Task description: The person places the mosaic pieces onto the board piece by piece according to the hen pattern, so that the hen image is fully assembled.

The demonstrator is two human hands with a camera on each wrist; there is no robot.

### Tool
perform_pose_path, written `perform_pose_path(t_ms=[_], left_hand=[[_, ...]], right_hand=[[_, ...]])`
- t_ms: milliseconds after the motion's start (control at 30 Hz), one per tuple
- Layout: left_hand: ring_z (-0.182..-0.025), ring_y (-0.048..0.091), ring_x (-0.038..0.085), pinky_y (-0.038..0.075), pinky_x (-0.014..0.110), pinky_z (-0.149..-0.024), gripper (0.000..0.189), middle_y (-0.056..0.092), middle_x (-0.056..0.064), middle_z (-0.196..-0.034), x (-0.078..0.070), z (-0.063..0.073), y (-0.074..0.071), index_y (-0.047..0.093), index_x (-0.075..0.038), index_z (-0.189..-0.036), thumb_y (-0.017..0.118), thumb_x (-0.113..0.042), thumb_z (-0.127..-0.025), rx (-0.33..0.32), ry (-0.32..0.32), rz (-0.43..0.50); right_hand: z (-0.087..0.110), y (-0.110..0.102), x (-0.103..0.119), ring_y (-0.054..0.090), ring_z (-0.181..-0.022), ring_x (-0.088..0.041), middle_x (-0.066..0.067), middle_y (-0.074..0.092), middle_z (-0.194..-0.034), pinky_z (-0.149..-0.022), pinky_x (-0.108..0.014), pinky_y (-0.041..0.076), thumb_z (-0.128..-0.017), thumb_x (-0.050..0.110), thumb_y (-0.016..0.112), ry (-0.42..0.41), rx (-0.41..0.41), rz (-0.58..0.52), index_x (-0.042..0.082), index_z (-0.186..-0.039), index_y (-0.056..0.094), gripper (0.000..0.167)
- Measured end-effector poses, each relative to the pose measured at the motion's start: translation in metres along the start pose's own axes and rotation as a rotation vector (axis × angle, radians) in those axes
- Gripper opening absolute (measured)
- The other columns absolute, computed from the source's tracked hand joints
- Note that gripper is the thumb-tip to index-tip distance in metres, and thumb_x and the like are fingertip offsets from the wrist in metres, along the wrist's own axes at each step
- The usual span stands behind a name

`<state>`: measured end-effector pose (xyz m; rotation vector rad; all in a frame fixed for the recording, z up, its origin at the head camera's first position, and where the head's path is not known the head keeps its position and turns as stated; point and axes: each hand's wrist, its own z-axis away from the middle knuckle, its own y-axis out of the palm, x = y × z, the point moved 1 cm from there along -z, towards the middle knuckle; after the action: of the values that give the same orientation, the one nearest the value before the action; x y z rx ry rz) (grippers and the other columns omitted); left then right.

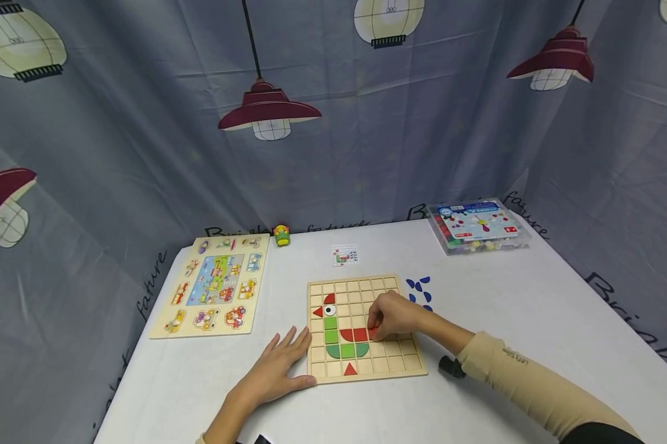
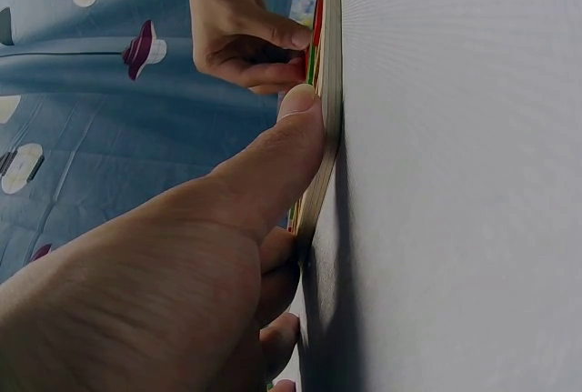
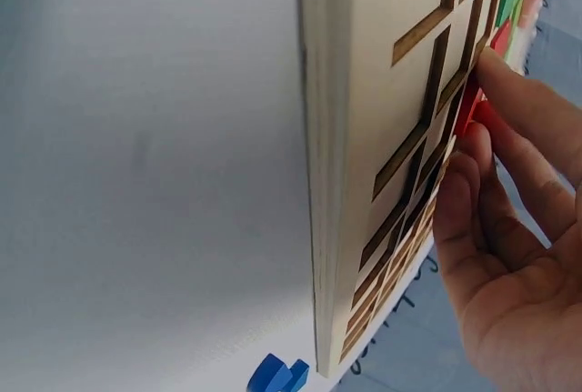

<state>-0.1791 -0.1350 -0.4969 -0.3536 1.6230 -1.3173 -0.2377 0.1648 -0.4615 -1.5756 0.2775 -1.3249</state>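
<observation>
A wooden grid board [image 1: 389,365] lies on the white table, with coloured pieces set in its cells in a bird-like shape. Red pieces, green squares [image 1: 331,337], darker green rounded pieces and a white eye piece [image 1: 330,310] make up this figure. My right hand [image 1: 398,314] is over the board and pinches a small red piece [image 3: 470,105] at the right end of the red row. Its exact outline is partly hidden by the fingers. My left hand [image 1: 280,368] lies with spread fingers at the board's left edge, its thumb against the near corner.
Several blue pieces [image 1: 419,287] lie right of the board. Behind it are a small picture card [image 1: 344,255] and a toy figure [image 1: 281,235]. A vehicle puzzle board [image 1: 161,320] lies at left, a clear plastic box [image 1: 478,227] at back right. A black object [image 1: 451,367] sits by the right forearm.
</observation>
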Motion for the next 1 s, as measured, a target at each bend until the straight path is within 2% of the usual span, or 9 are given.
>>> perform_pose_path(t_ms=[167,433,767,1000], left_hand=[[-0.150,0.022,0.035,0.012,0.057,-0.122,0.091,0.033,0.007,-0.158,-0.0002,0.0003,0.0001,0.039,-0.005,-0.149,0.065,-0.061,-0.082,-0.003,-0.003,0.006],[-0.151,0.020,0.032,0.011,0.054,-0.123,0.091,0.031,0.004,-0.159,-0.0001,0.0006,0.0005,0.037,-0.009,-0.150,0.064,-0.063,-0.082,0.018,-0.023,-0.006],[-0.151,0.021,0.032,0.011,0.055,-0.123,0.093,0.031,0.005,-0.159,0.0008,-0.0001,0.0019,0.037,-0.008,-0.150,0.062,-0.065,-0.081,0.026,-0.019,-0.010],[-0.149,0.023,0.035,0.014,0.057,-0.122,0.091,0.034,0.008,-0.158,-0.0006,-0.0001,-0.0008,0.039,-0.006,-0.149,0.064,-0.062,-0.082,0.007,0.001,-0.006]], right_hand=[[0.0007,0.0002,-0.0007,0.059,-0.063,-0.003,0.005,0.071,-0.072,-0.057,-0.018,0.051,-0.066,0.009,0.087,-0.004,-0.008,-0.001,0.011,-0.077,0.077,0.016],[0.0013,0.0001,-0.0005,0.058,-0.062,0.000,0.007,0.072,-0.072,-0.057,-0.016,0.050,-0.065,0.012,0.089,-0.025,-0.020,0.016,0.012,-0.076,0.077,0.016],[0.0035,0.0027,-0.0016,0.058,-0.062,-0.002,0.007,0.071,-0.071,-0.056,-0.017,0.051,-0.065,0.010,0.088,-0.002,-0.025,-0.025,0.012,-0.077,0.077,0.016],[0.0041,0.0010,-0.0026,0.055,-0.062,-0.001,0.006,0.070,-0.071,-0.056,-0.016,0.050,-0.065,0.012,0.089,-0.038,-0.026,-0.013,0.010,-0.079,0.077,0.018]])
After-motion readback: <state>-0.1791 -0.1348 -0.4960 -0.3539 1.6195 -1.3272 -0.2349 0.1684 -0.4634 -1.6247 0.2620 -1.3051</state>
